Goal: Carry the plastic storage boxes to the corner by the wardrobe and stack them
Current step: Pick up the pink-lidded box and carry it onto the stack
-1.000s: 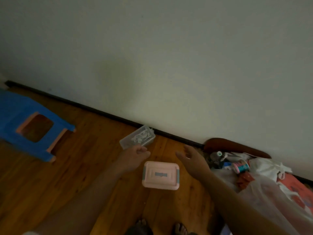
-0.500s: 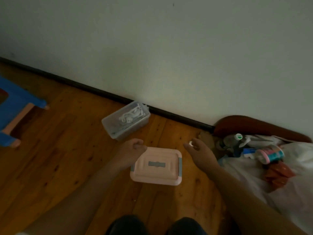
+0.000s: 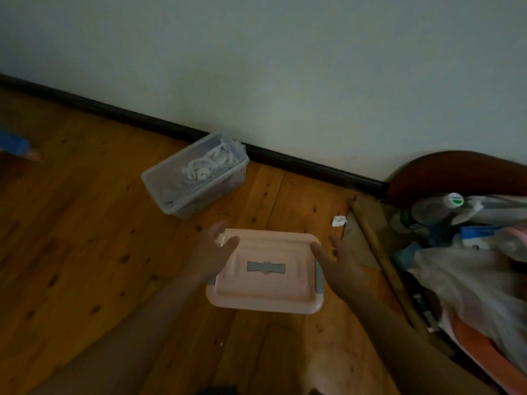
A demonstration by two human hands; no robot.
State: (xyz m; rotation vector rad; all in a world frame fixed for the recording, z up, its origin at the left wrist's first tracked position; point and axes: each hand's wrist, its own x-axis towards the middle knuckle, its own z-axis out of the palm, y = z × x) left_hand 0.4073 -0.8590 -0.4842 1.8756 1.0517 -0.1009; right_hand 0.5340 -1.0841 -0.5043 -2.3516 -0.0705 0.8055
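Hands spread and holding nothing, I have my left hand [image 3: 212,252] and right hand [image 3: 339,260] at the two short ends of the pink box [image 3: 265,283] on the floor [image 3: 85,238], probably to clamp and lift it, while the clear box [image 3: 196,175] sits near the floor's wall edge.

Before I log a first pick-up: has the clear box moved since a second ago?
No. The clear box keeps its far corner against the dark baseboard, as before; it only looks bigger because the camera came closer.
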